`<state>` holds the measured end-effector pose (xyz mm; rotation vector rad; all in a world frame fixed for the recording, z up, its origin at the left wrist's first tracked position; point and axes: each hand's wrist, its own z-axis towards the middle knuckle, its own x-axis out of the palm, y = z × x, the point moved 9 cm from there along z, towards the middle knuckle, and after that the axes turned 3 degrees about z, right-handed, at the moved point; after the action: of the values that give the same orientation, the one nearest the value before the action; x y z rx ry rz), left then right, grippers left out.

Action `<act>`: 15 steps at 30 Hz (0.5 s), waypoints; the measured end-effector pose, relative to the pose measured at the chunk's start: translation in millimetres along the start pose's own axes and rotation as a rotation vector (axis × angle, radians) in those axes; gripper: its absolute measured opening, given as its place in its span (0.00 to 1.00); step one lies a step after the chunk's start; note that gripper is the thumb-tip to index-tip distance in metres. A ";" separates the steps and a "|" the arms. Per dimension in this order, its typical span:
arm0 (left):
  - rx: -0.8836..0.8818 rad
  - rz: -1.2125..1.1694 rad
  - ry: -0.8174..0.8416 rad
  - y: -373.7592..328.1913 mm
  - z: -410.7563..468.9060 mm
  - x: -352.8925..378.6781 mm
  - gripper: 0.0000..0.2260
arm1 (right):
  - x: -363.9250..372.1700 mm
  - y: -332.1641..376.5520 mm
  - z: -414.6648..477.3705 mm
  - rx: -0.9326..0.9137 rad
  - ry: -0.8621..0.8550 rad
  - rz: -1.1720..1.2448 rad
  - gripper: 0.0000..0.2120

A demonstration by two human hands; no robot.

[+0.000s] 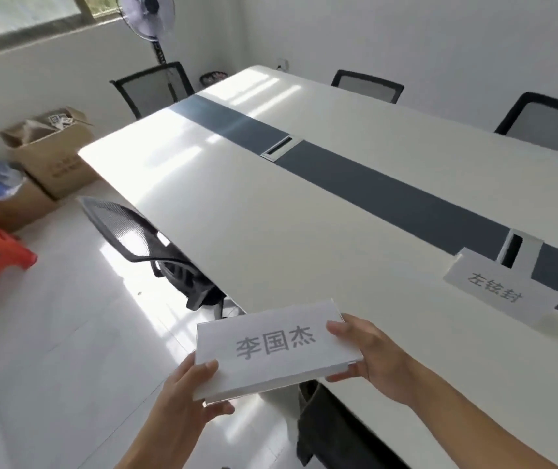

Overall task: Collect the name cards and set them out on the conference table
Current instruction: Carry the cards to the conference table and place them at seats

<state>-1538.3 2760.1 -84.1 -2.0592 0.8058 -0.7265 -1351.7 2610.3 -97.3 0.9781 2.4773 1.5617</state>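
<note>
Both hands pinch one name card [272, 346] at the near edge of a long white conference table [271, 214]: left hand [186, 397] and right hand [372, 357] at opposite ends, thumbs on top. Beyond the right fingers [338, 328], a second name card [501, 292] stands beside the table's dark centre strip [389, 194]. Mesh chairs [145, 238] and a cardboard box [50, 154] stand around.

One view only, from a head-worn camera, wide-angle, with straight edges bowed and the room tilted. It stands at the near left edge of the conference table [304, 211], close to it, looking forward and down along its length toward the far wall. The two hands enter from the bottom edge, very near the lens. The floor and a chair [149, 238] fill the left; the window [27, 15] sits far left. No second view shares the scene.
</note>
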 end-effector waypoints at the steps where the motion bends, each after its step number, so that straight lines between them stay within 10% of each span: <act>1: 0.005 -0.013 -0.029 -1.2 -7.1 -21.5 0.29 | 21.3 -0.1 5.7 -0.002 0.008 -0.011 0.21; 15: 0.124 -0.008 -0.364 -44.5 -76.8 -348.8 0.29 | 317.2 -52.7 127.7 0.146 0.124 0.003 0.31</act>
<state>-1801.5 3005.6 -81.9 -2.0026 0.5325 -0.3762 -1583.7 2866.3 -115.4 0.9295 2.7088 1.5031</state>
